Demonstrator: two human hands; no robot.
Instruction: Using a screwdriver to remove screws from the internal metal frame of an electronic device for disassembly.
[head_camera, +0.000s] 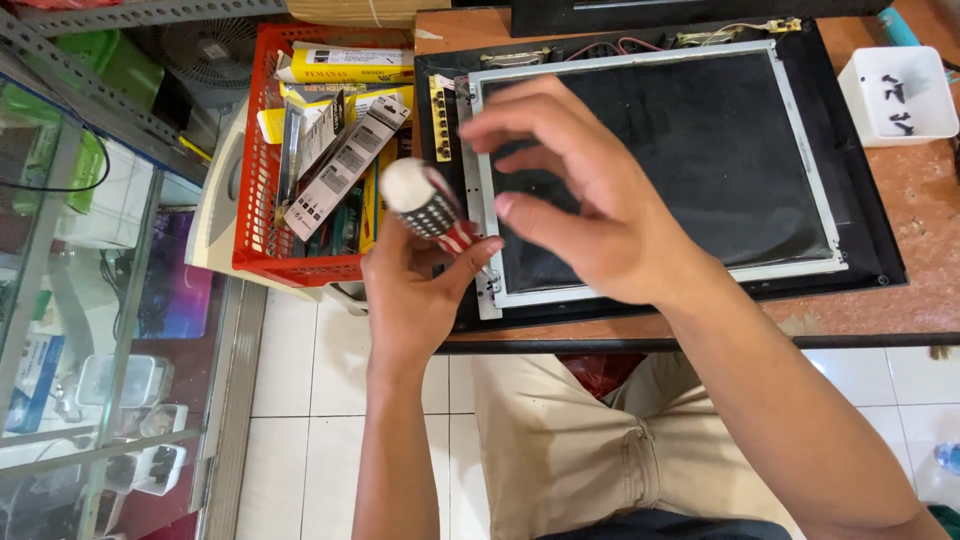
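Your left hand (415, 290) is wrapped around a screwdriver (432, 210) with a red, black and white handle, thumb pressed along its side, the handle's pale butt end tilted up toward you and the tip down at the lower left corner of the panel's metal frame (480, 200); your right hand (590, 205) hovers just above that same corner with fingers loosely spread, gripping nothing; under both sits a flat dark display panel (720, 160) in its silver frame, lying face up in a black casing (860, 200) on the brown wooden table (920, 240); just left of the panel there's a red plastic basket (262, 200) stuffed with small boxed packs; a white tub (895, 95) stands at the far right of the table.
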